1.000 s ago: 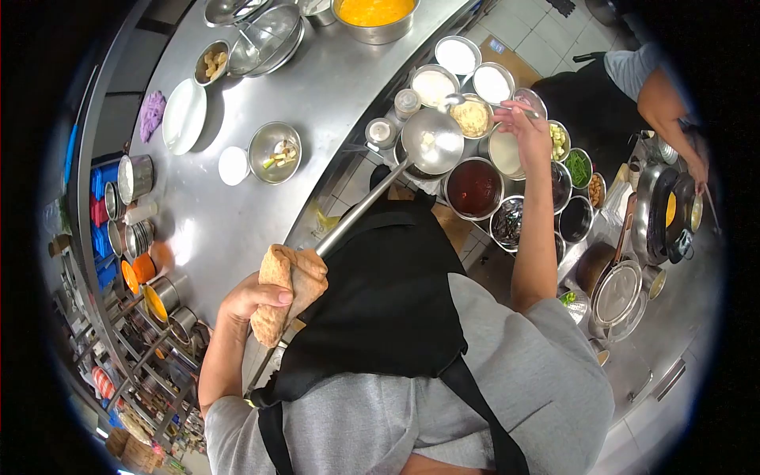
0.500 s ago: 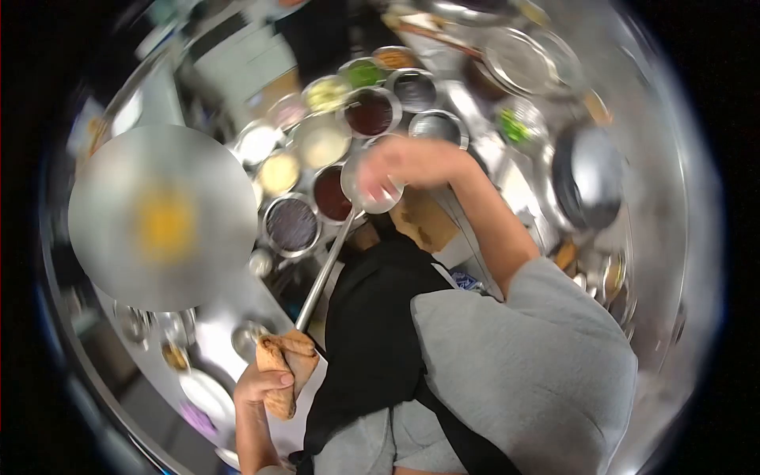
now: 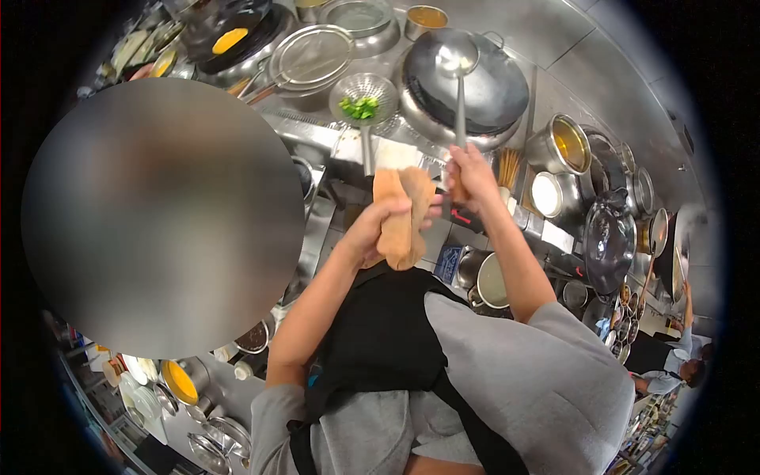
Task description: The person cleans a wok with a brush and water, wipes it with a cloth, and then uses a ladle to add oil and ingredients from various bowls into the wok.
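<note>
A folded tan cloth [image 3: 402, 222] is gripped in my left hand [image 3: 366, 232], thumb across its front, just above my black apron. My right hand [image 3: 473, 176] is closed round the handle of a steel ladle [image 3: 461, 111], whose wooden end shows below my fist. The ladle's bowl overlaps the inside of a dark wok [image 3: 503, 87] on the stove. Left of that wok, a perforated skimmer [image 3: 385, 93] carries chopped greens [image 3: 359, 108], its handle pointing down towards the cloth.
A bamboo brush [image 3: 509, 165] and a pot of yellow liquid [image 3: 568, 145] stand to the right. A mesh strainer [image 3: 317, 57] lies left of the wok. Another person [image 3: 673, 360] is at far right. A blurred round patch hides much of the left side.
My view has turned from the sauce containers to the stove. My right hand, blurred above the containers before, now grips the ladle at the wok. The cloth stays in my left hand.
</note>
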Demonstrator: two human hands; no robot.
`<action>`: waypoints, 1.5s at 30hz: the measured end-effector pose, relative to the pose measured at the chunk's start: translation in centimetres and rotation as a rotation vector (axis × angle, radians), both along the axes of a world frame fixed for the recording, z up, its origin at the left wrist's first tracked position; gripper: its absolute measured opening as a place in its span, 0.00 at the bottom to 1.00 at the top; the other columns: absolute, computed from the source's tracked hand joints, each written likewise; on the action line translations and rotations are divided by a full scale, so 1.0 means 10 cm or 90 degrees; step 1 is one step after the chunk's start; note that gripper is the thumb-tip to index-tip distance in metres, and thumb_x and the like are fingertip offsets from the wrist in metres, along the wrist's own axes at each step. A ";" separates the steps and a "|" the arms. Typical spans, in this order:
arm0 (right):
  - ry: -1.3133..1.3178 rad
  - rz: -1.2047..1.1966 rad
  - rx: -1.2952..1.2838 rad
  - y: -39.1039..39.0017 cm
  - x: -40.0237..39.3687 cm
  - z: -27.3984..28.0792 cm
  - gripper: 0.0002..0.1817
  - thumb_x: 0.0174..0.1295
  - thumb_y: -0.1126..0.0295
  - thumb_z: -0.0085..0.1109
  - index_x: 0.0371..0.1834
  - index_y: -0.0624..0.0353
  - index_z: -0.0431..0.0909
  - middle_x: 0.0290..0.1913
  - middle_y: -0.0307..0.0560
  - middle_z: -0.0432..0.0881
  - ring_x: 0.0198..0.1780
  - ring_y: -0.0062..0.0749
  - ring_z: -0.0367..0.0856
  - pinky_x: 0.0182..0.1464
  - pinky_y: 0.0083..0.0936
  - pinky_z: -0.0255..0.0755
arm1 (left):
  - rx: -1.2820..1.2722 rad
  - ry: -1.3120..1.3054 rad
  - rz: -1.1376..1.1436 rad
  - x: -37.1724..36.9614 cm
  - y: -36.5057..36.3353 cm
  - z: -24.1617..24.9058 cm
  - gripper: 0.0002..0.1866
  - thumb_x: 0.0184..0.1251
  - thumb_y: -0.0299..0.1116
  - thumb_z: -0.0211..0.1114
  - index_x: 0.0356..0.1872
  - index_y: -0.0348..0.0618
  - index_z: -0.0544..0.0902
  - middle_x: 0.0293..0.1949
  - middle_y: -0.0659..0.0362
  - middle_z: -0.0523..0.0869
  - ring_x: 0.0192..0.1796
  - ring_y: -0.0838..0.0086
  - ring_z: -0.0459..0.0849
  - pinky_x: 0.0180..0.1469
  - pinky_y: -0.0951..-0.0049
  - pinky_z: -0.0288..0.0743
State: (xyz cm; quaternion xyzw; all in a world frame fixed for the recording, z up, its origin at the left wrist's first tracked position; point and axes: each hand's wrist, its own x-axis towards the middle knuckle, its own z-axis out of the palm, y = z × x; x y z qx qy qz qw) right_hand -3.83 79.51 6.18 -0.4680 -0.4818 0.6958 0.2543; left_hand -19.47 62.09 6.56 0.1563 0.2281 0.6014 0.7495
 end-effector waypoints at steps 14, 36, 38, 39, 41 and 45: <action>-0.726 0.067 0.428 2.28 1.22 -0.91 0.25 0.70 0.59 0.50 0.67 0.58 0.70 0.47 0.70 0.85 0.53 0.66 0.83 0.55 0.51 0.76 | 0.142 1.041 0.168 0.50 2.29 -0.76 0.32 0.61 0.40 0.71 0.63 0.36 0.71 0.53 0.47 0.84 0.56 0.53 0.84 0.58 0.58 0.77; 0.376 -0.133 -0.467 1.69 0.74 -0.30 0.15 0.78 0.63 0.49 0.61 0.59 0.73 0.21 0.29 0.65 0.14 0.12 0.58 0.14 0.16 0.53 | 0.283 1.092 0.064 -0.07 3.19 -1.08 0.23 0.59 0.45 0.71 0.56 0.56 0.78 0.52 0.59 0.84 0.53 0.57 0.85 0.50 0.55 0.79; 0.245 -0.102 -0.420 1.76 0.82 -0.21 0.15 0.78 0.64 0.50 0.60 0.60 0.74 0.20 0.26 0.64 0.13 0.11 0.56 0.13 0.15 0.50 | 0.322 1.033 0.083 -0.11 3.21 -1.10 0.26 0.60 0.47 0.70 0.62 0.67 0.81 0.56 0.61 0.84 0.57 0.61 0.83 0.56 0.59 0.79; -0.046 -0.074 -0.259 1.64 0.57 0.15 0.13 0.77 0.66 0.51 0.56 0.61 0.75 0.19 0.26 0.63 0.12 0.11 0.55 0.12 0.16 0.48 | 0.288 0.984 0.057 -0.16 3.13 -0.95 0.26 0.59 0.45 0.70 0.62 0.70 0.81 0.56 0.62 0.85 0.59 0.61 0.82 0.55 0.59 0.80; -0.282 0.072 -0.031 1.63 0.63 0.11 0.07 0.75 0.66 0.53 0.49 0.56 0.74 0.19 0.28 0.65 0.11 0.13 0.59 0.10 0.17 0.51 | 0.313 1.028 0.134 -0.09 3.18 -1.26 0.29 0.54 0.39 0.71 0.61 0.67 0.80 0.52 0.61 0.85 0.57 0.61 0.83 0.48 0.55 0.82; -0.431 0.169 0.230 2.39 0.96 -0.62 0.10 0.72 0.68 0.55 0.50 0.62 0.72 0.23 0.39 0.72 0.11 0.21 0.64 0.11 0.23 0.58 | 0.260 1.021 0.138 -0.08 3.10 -1.29 0.24 0.49 0.39 0.72 0.51 0.55 0.80 0.46 0.56 0.85 0.50 0.56 0.86 0.46 0.53 0.81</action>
